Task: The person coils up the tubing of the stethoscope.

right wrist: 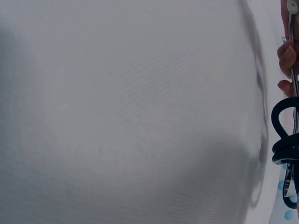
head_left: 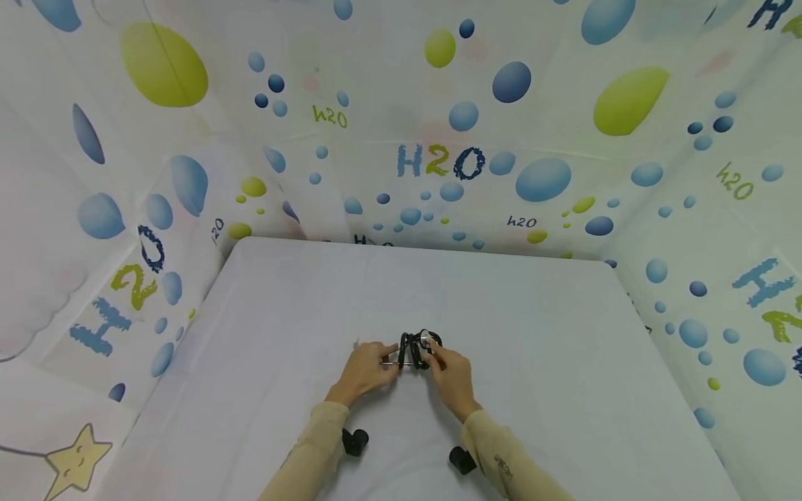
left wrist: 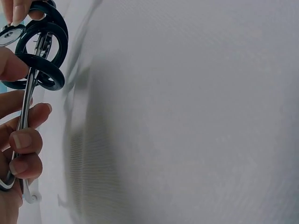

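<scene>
A stethoscope with its black tubing (head_left: 410, 348) wound in loops is held up between both hands, over the middle of the white table. My left hand (head_left: 366, 369) grips its metal ear tubes (left wrist: 28, 88), fingers curled round them. A pale eartip (left wrist: 32, 198) sticks out below those fingers. At the other end, my right hand (head_left: 452, 379) pinches the stethoscope by the loops, beside the round silver chest piece (left wrist: 11, 35). In the right wrist view the coiled tubing (right wrist: 278, 116) shows at the right edge, while most of the right hand is out of frame.
The table is covered with a white cloth (head_left: 282, 299). Behind and at both sides hang white curtains (head_left: 376, 69) printed with blue and green drops. Black wrist devices (head_left: 356, 442) show beside the sleeves.
</scene>
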`<state>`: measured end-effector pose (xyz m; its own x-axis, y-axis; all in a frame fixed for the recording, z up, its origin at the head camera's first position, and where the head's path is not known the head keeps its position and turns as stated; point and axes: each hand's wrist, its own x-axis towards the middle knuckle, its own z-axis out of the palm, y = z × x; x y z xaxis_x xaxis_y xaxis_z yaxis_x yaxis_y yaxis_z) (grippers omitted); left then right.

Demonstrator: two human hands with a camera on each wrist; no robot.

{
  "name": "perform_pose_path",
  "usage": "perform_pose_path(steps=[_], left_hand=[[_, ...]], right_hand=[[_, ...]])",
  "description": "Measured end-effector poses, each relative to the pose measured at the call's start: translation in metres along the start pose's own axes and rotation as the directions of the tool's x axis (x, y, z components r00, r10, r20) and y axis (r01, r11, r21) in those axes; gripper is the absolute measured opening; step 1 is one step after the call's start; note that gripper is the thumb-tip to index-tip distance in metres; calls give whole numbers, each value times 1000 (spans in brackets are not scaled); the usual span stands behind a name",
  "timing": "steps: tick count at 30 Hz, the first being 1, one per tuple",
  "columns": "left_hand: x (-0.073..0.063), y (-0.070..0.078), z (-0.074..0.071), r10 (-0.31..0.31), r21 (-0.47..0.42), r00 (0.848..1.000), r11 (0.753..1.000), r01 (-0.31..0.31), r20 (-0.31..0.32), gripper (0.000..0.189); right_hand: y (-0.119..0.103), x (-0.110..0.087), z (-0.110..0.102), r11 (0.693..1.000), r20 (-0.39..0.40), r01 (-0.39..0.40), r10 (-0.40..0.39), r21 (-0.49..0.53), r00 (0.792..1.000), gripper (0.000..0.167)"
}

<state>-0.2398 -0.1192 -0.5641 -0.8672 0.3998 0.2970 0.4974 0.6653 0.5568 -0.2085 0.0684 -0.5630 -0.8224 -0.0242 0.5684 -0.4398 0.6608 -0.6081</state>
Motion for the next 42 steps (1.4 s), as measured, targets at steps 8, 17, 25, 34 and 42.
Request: perform_pose_path(steps=[8,17,25,34,42], left_hand=[[1,0,4,57,68,994,996,-50,-96,34],[11,10,-18,77,116,983,992,-58,-164,36],[11,9,-22,60,76,990,996,-51,-124,37],[12,12,-18,65,118,992,992,-52,-112,35],[11,15,-20,54,106,995,993,-44,-89,35]], right_hand=[[-10,6,0,972,-49,101,-114,-212,992,17],[-20,19,-6,934,-60,171,-199,-313,978,11],[-26,23,-5,928,99,146,-119,-343,988,3],[-41,28,-2,866,142,10,71,-500,987,8],[-48,30,2,831,139,-10,105,-557,985,8]])
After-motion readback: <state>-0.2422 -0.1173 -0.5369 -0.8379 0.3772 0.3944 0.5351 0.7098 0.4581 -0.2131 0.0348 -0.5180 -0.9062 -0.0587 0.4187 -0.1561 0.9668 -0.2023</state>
